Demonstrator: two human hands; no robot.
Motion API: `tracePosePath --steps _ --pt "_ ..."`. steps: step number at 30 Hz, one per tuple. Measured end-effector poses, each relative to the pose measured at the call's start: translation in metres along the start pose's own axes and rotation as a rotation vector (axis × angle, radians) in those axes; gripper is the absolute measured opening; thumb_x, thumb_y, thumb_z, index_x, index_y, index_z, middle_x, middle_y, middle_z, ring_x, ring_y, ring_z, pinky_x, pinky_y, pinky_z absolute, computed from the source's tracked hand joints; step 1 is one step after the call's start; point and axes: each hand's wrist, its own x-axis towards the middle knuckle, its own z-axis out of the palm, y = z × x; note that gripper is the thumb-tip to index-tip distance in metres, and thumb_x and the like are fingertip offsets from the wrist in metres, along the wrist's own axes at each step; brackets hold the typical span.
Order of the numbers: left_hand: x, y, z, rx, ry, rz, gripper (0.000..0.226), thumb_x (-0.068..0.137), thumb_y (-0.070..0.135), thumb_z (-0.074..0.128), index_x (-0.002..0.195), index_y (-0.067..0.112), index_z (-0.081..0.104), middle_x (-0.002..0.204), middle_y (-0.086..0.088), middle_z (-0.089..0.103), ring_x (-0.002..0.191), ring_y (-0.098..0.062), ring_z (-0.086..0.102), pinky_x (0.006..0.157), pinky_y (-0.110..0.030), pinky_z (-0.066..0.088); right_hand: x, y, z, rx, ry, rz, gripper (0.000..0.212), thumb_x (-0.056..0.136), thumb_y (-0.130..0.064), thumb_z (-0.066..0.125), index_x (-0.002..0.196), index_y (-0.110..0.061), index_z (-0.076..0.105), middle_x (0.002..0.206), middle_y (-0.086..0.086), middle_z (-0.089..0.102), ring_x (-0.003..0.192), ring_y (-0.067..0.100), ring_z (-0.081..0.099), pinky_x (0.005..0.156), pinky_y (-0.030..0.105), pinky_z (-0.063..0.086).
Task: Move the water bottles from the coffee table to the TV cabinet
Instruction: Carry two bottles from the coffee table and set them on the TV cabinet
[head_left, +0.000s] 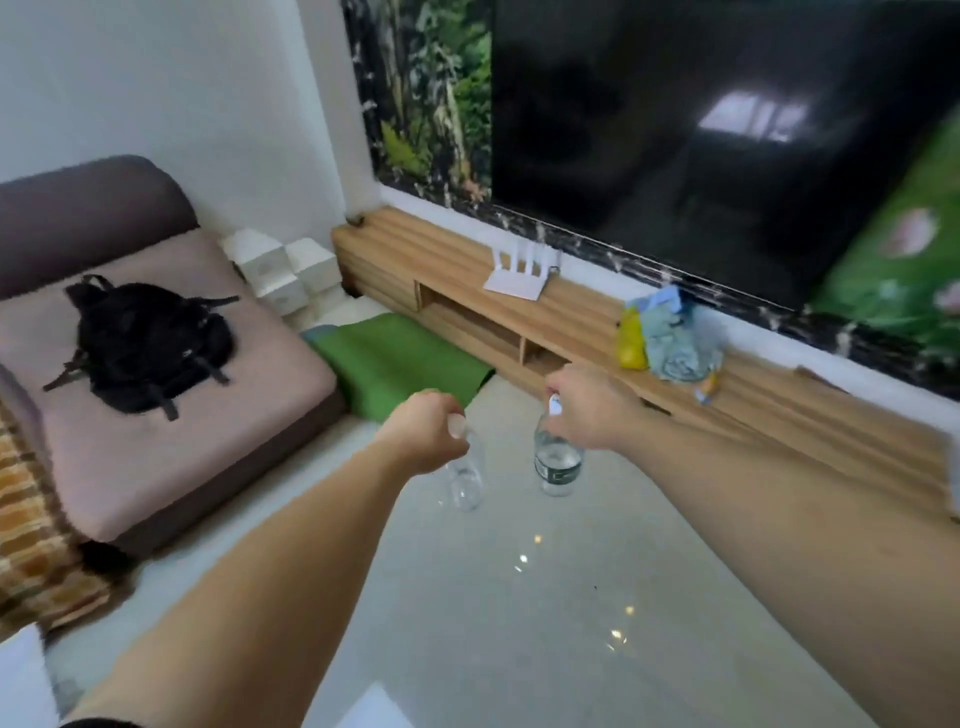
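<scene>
My left hand (423, 434) grips a clear, nearly empty water bottle (466, 480) by its white cap. A second bottle (557, 467), with a dark green label and some water inside, hangs from my right hand (587, 408), which is closed around its neck. Both bottles hang upright above the pale glossy floor. The long wooden TV cabinet (753, 410) runs along the wall just beyond and to the right of my hands.
On the cabinet lie a white router (522, 275) and a pile of bags, yellow and pale blue (667, 343). A large black TV (727, 135) hangs above. A sofa with a black backpack (143, 343) is at left, a green mat (400, 364) and white boxes (283, 273) beside it.
</scene>
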Motion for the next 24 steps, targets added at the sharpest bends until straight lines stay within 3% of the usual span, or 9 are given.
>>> tracePosePath --steps 2,6,9,12,14,21,24 --pt "0.023 0.042 0.013 0.023 -0.043 0.106 0.016 0.072 0.023 0.064 0.087 0.019 0.059 0.087 0.000 0.052 0.083 -0.020 0.051 0.067 -0.029 0.039 -0.026 0.044 -0.013 0.008 0.041 0.109 0.010 0.075 -0.020 0.065 0.082 -0.019 0.059 0.098 0.005 0.062 0.094 0.028 0.060 0.066 0.031 0.044" --pt "0.056 0.120 0.041 0.068 -0.119 0.290 0.028 0.071 0.025 0.064 0.099 0.022 0.063 0.100 -0.004 0.064 0.089 -0.024 0.057 0.071 -0.031 0.047 -0.079 0.113 -0.031 -0.005 0.086 0.326 0.008 0.075 -0.019 0.062 0.083 -0.018 0.062 0.099 0.005 0.062 0.094 0.029 0.061 0.071 0.036 0.053" --pt "0.069 0.174 0.064 0.107 -0.168 0.436 0.032 0.074 0.027 0.065 0.105 0.022 0.062 0.110 -0.005 0.063 0.101 -0.026 0.058 0.077 -0.031 0.045 -0.117 0.149 -0.037 -0.003 0.110 0.499 0.008 0.076 -0.023 0.061 0.073 -0.025 0.054 0.096 0.001 0.058 0.094 0.029 0.061 0.065 0.031 0.046" --pt "0.073 0.220 0.089 0.105 -0.214 0.540 0.031 0.074 0.028 0.066 0.104 0.022 0.061 0.109 -0.004 0.059 0.101 -0.026 0.057 0.074 -0.029 0.041 -0.152 0.175 -0.038 0.008 0.140 0.664 0.009 0.076 -0.025 0.064 0.085 -0.026 0.061 0.102 0.000 0.062 0.095 0.027 0.061 0.067 0.031 0.047" --pt "0.071 0.244 0.106 0.092 -0.255 0.600 0.032 0.075 0.026 0.066 0.106 0.022 0.061 0.108 -0.003 0.056 0.100 -0.025 0.056 0.074 -0.029 0.040 -0.172 0.190 -0.034 0.020 0.139 0.754 0.016 0.078 -0.026 0.066 0.093 -0.021 0.062 0.102 0.002 0.063 0.092 0.027 0.062 0.070 0.034 0.052" --pt "0.066 0.290 0.159 0.082 -0.368 0.746 0.028 0.076 0.022 0.061 0.103 0.019 0.060 0.107 -0.005 0.054 0.099 -0.026 0.055 0.081 -0.037 0.049 -0.227 0.228 -0.019 0.195 0.199 0.947 0.016 0.076 -0.023 0.069 0.081 -0.018 0.055 0.096 0.006 0.062 0.089 0.027 0.060 0.070 0.035 0.051" --pt "0.066 0.304 0.176 0.104 -0.401 0.765 0.028 0.074 0.025 0.061 0.102 0.021 0.060 0.107 -0.003 0.054 0.097 -0.027 0.056 0.074 -0.033 0.046 -0.243 0.242 -0.010 0.210 0.220 0.996 0.012 0.076 -0.020 0.066 0.081 -0.019 0.055 0.099 0.004 0.059 0.092 0.026 0.059 0.072 0.032 0.048"
